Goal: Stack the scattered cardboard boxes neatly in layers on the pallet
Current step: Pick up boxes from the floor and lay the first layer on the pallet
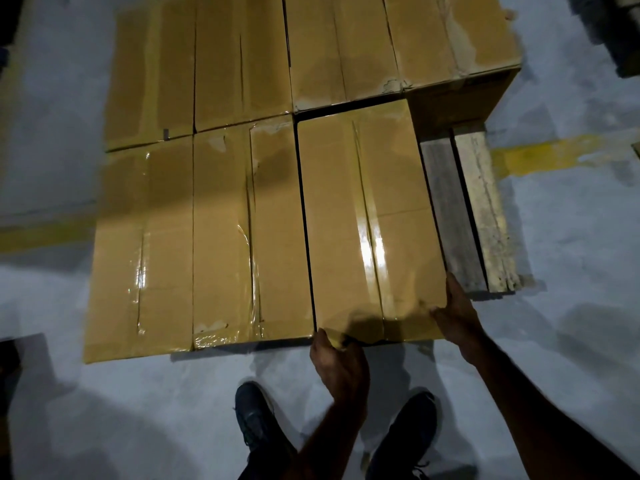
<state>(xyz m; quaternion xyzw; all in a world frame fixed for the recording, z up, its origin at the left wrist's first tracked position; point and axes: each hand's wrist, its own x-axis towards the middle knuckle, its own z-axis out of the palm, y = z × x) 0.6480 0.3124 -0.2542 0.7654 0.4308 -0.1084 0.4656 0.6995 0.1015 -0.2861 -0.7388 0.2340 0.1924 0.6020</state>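
Note:
Several taped brown cardboard boxes lie side by side in one layer on a wooden pallet [467, 209], whose bare slats show at the right. The nearest right box [367, 220] sits next to its left neighbour [249, 237], with a narrow dark gap between them. My left hand [337, 365] grips that box's near left corner, thumb on top. My right hand [457, 310] holds its near right corner, thumb on the top face, fingers down the side. Two more rows of boxes [239, 60] fill the far part of the pallet.
Grey concrete floor surrounds the pallet, with a yellow painted line [561, 154] running across on the right and left. My two dark shoes [256, 420] stand just in front of the boxes. Dark objects sit at the far right corner [616, 29] and left edge.

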